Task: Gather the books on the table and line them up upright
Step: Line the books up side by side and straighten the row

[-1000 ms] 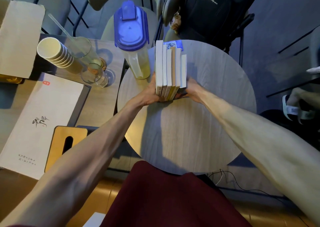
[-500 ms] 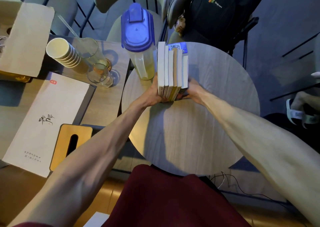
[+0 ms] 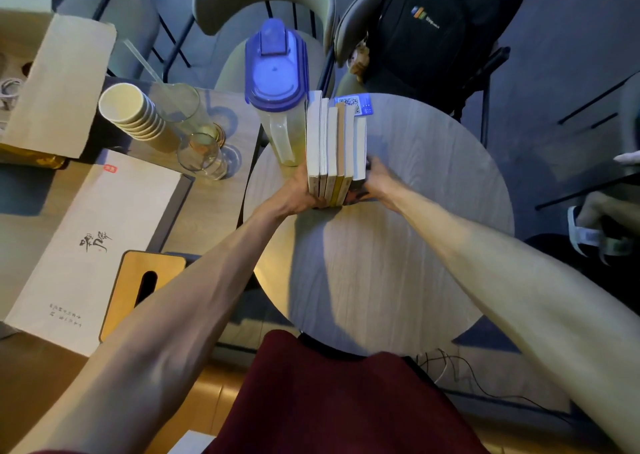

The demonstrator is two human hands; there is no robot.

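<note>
- My left hand (image 3: 300, 194) and my right hand (image 3: 377, 185) squeeze the books (image 3: 335, 149) from both sides. My fingers are pressed flat on the outside covers, holding the row shut.
- The books stand upright in one tight row on the far side of the round tabletop (image 3: 398, 263), with their top edges facing up at me.
- If I let go too fast, I think the books could tip over like dominoes. Nothing is holding up the ends but my hands.
- The small book on the right end sits lower than the rest. It could slip out or flop down first.
- The jug (image 3: 277, 86) stands just beside the left book. If I push the row to the left, I might bump it, and it has a drink inside. That would make the books wet.
- The books are close to the far edge of the tabletop. If I shove them away from me, one could slide off toward the chair (image 3: 263, 0).
- A blue card (image 3: 356, 104) lies behind the row. I cannot tell if a book stands on it. If so, the book might wobble.
</note>
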